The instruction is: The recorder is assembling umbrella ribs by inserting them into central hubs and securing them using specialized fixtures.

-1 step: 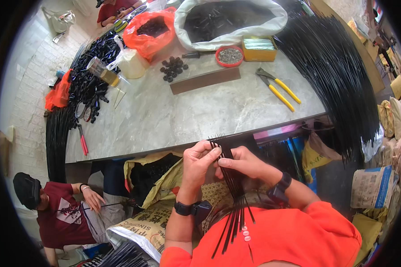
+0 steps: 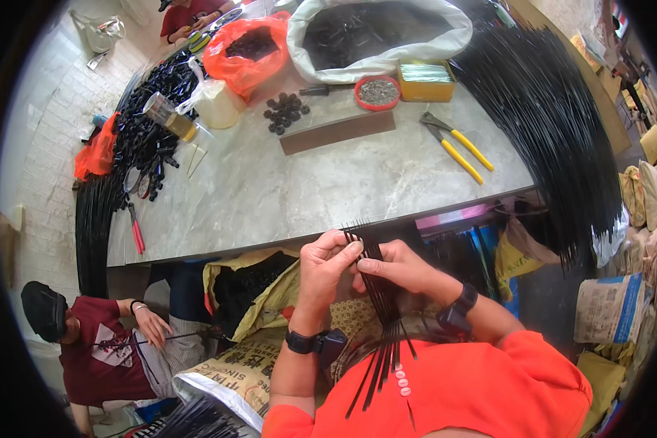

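Note:
My left hand (image 2: 327,259) and my right hand (image 2: 400,266) are close together just in front of the table's near edge. Both are closed on one bundle of thin black rods (image 2: 381,305). The left thumb and fingers pinch it near the upper end, where fine tips stick out above the fingers. Beside them, the right thumb lies across the rods. Below my hands the bundle slants down and fans out at its lower end over my red top. How the fingers grip behind the rods is hidden.
On the grey table (image 2: 233,197) lie yellow-handled pincers (image 2: 460,148), a brown bar (image 2: 339,133), a red dish (image 2: 377,93) of small metal parts and a white sack (image 2: 460,36). Long black rods (image 2: 533,109) drape over its right side. A co-worker (image 2: 98,343) sits at the left.

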The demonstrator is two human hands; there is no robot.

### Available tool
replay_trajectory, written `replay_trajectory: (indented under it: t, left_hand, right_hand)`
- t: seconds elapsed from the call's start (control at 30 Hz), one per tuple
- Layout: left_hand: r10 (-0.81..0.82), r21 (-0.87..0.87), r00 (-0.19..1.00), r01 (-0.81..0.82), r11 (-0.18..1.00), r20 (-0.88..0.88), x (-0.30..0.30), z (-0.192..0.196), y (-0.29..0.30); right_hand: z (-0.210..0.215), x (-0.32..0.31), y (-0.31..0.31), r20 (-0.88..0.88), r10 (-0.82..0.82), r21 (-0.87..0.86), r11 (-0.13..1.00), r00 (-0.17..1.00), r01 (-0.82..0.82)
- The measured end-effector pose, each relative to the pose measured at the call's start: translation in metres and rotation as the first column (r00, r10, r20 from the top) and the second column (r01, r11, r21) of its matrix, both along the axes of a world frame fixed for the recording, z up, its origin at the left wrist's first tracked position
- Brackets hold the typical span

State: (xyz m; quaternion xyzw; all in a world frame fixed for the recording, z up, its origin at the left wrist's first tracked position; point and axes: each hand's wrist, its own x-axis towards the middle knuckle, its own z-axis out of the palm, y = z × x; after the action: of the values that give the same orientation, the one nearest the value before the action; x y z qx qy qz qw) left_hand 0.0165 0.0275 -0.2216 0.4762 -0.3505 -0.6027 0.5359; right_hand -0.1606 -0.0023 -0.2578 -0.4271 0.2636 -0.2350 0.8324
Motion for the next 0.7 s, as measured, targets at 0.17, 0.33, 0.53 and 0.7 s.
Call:
replay_trajectory:
  t: [0.17, 0.33, 0.53, 0.7]
  left_hand:
    - [0.041, -0.020, 0.999, -0.041, 0.999, 0.000, 0.005, -0.003, 0.004]
    - [0.031, -0.014, 0.999, -0.032, 0.999, -0.032, 0.004, 0.003, 0.007]
    - [0.186, -0.017, 0.977, -0.189, 0.982, -0.107, 0.009, -0.002, -0.001]
    - [0.191, -0.015, 0.969, -0.195, 0.981, -0.157, 0.014, -0.004, -0.005]
  right_hand:
    - [0.008, 0.006, 0.004, 0.011, -0.020, -0.038, 0.999, 1.000, 0.021]
    - [0.010, 0.004, 0.007, 0.005, -0.012, -0.119, 0.993, 1.000, 0.013]
    - [0.016, 0.002, 0.009, -0.007, -0.021, -0.031, 0.999, 1.000, 0.021]
    - [0.013, 0.004, 0.005, 0.010, -0.026, -0.023, 0.999, 1.000, 0.026]
